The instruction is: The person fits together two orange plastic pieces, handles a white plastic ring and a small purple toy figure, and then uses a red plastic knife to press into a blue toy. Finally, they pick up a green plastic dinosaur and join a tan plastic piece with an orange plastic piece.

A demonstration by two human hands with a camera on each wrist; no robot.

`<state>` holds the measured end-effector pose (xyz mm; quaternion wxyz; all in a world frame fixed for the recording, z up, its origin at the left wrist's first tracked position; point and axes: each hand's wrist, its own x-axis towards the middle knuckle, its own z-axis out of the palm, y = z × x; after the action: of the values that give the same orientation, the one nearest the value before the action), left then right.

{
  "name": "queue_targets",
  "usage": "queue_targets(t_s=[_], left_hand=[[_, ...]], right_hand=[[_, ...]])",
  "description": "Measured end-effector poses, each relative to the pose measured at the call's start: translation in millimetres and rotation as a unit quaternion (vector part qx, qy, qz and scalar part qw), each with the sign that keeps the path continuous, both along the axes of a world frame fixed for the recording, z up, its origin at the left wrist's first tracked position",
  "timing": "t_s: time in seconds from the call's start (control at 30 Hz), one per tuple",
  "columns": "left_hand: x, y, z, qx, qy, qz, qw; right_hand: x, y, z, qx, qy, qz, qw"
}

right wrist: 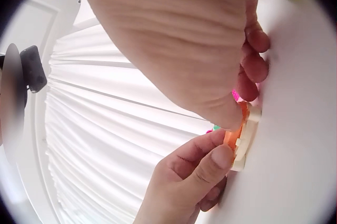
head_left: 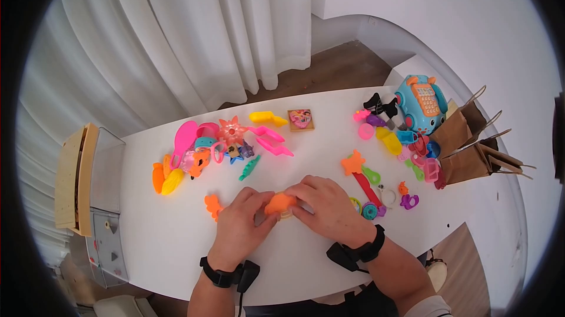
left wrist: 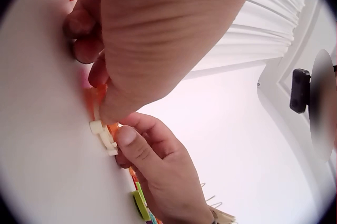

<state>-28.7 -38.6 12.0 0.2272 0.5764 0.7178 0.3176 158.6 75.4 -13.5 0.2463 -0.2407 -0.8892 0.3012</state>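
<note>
Both hands meet at an orange piece point(head_left: 280, 203) near the front middle of the white table. My left hand point(head_left: 241, 226) pinches its left side between thumb and fingers, and my right hand point(head_left: 329, 211) pinches its right side. In the right wrist view a cream-coloured part point(right wrist: 246, 142) lies against the orange piece point(right wrist: 233, 138), on the side toward the table. The left wrist view shows the same cream part point(left wrist: 105, 137) just below the fingertips. The fingers partly cover both parts.
Left of the hands lies another orange piece point(head_left: 213, 206). Colourful toys, among them a pink paddle point(head_left: 185, 136), stand at the back left. On the right are a red strip point(head_left: 367, 190), a blue toy phone point(head_left: 421, 104) and brown paper bags point(head_left: 468, 164). A clear-sided box point(head_left: 106, 170) stands at the left edge.
</note>
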Motion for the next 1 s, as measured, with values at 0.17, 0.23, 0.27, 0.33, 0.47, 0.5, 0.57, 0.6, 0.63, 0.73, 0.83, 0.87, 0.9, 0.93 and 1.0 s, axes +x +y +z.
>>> queue_targets(t_s=[0.17,0.23,0.27,0.33,0.47,0.5,0.57,0.6,0.63,0.73,0.83,0.87,0.9,0.93,1.0], left_hand=[[1.6,-0.7,-7.3,0.042,0.015,0.0,0.999],[1.8,-0.8,-9.2,0.059,-0.018,0.02,0.998],[1.3,-1.2,-10.0,0.06,-0.018,0.02,0.998],[0.0,-1.7,-11.0,0.048,0.011,0.01,0.999],[1.7,-0.8,-10.1,0.03,0.023,0.02,0.999],[1.8,-0.4,-11.0,0.034,0.026,0.02,0.999],[1.8,0.2,-13.1,0.039,0.029,0.021,0.999],[1.7,0.5,-14.2,0.045,0.032,0.018,0.998],[1.6,0.6,-15.1,0.052,0.034,0.016,0.998],[2.0,0.7,-16.8,0.055,0.038,0.01,0.998],[3.5,0.8,-16.2,0.072,0.042,0.023,0.996],[5.6,0.1,-13.4,0.072,0.042,0.023,0.996],[9.0,-1.1,-8.4,0.067,0.058,0.024,0.996],[11.7,-1.7,-5.4,0.062,0.074,0.024,0.995],[14.7,-1.5,-4.6,0.046,0.08,0.021,0.996]], right_hand=[[-1.2,-1.0,-0.2,0.02,-0.005,-0.014,1.0],[-1.7,-1.1,1.0,0.021,-0.006,-0.015,1.0],[-2.2,-1.2,1.2,0.025,0.006,-0.018,1.0],[-2.8,-0.9,1.0,0.03,0.018,-0.021,0.999],[-3.0,1.0,0.2,0.038,0.015,-0.012,0.999],[-2.5,1.4,0.6,0.029,0.004,-0.005,1.0],[-1.9,1.1,0.6,0.03,-0.002,-0.006,1.0],[-1.7,0.9,0.5,0.03,-0.008,-0.007,1.0],[-1.8,0.9,1.3,0.03,-0.008,-0.007,0.999],[-2.0,0.9,3.4,0.008,-0.005,-0.009,1.0],[-1.9,1.0,2.5,0.012,0.011,-0.011,1.0],[-1.3,1.2,0.9,0.018,0.007,-0.015,1.0],[-0.9,1.3,0.1,0.023,0.003,-0.018,1.0],[-0.7,1.2,0.1,0.024,0.002,-0.018,1.0],[-0.5,1.2,0.1,0.032,-0.004,-0.02,0.999]])
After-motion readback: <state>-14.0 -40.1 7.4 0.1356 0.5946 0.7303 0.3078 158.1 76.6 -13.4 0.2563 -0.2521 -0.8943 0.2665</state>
